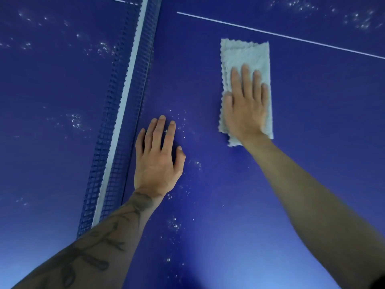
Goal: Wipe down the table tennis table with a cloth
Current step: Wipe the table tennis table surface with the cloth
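**A:** So how far along is the wiping?

**B:** Early, I'd judge. The right hand (245,109) lies flat on the folded pale cloth (245,53). Its fingers (245,80) are straight and close together, pressing the cloth onto the blue bench (316,126), on the near side of the white line (270,31). The stretch around the cloth looks free of dust.

**A:** And the other hand?

**B:** The left hand (157,161) rests palm down on the bench just beside the net (125,101), fingers slightly spread and holding nothing. It looks like a brace to me.

**A:** What's left to do?

**B:** Plenty. White specks (174,223) lie scattered around and below the left hand. More show beyond the white line at the upper right, and the half across the net is dotted with them too.

**A:** So most of the surface?

**B:** As far as the view shows, yes. Only the patch by the cloth looks done, and the bench's edges are out of sight.
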